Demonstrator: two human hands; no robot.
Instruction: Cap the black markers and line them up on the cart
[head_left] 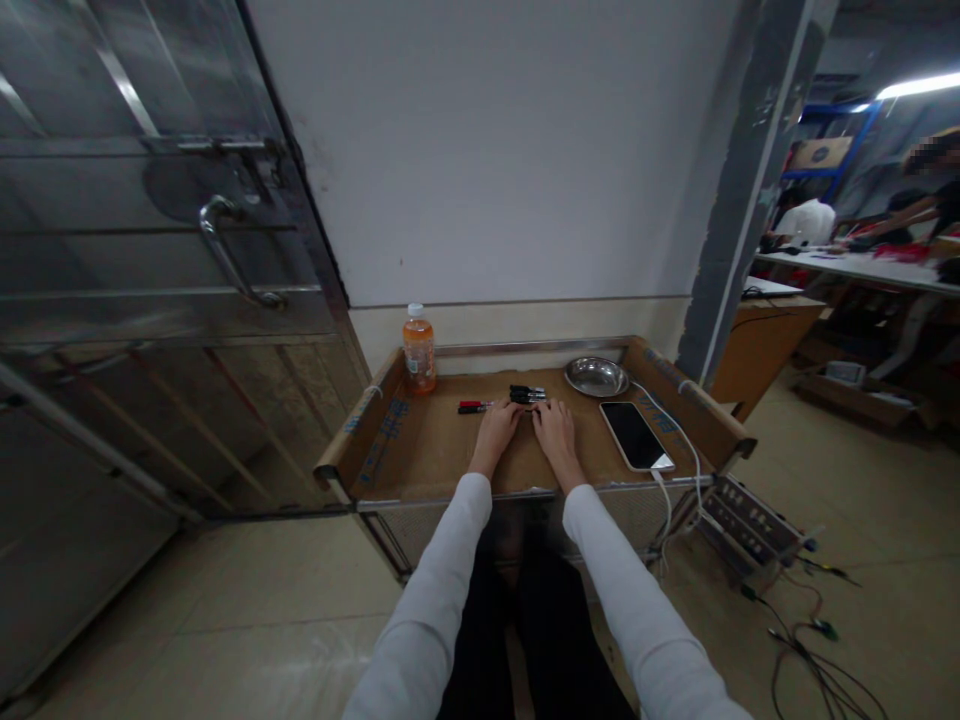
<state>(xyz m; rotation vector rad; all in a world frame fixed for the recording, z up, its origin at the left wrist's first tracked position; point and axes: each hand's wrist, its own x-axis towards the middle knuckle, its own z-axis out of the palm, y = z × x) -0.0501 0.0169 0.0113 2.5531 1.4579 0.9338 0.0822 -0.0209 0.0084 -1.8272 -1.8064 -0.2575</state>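
Several black pens (527, 393) lie together on the cardboard-lined cart top (427, 460), just beyond my fingertips. Left of them are a red pen (472, 404) and a black pen (472, 410), side by side. My left hand (496, 432) and my right hand (556, 435) rest close together, fingers curled inward and closed. Between their fingertips shows a short dark piece of what looks like a pen (529, 411), pinched from both sides. The fingers cover most of it.
An orange drink bottle (419, 350) stands at the back left, and a round metal dish (596, 377) at the back right. A phone (636, 436) with a white cable (667, 510) lies at right. Raised cardboard sides edge the cart. Electrical equipment (750, 525) sits on the floor.
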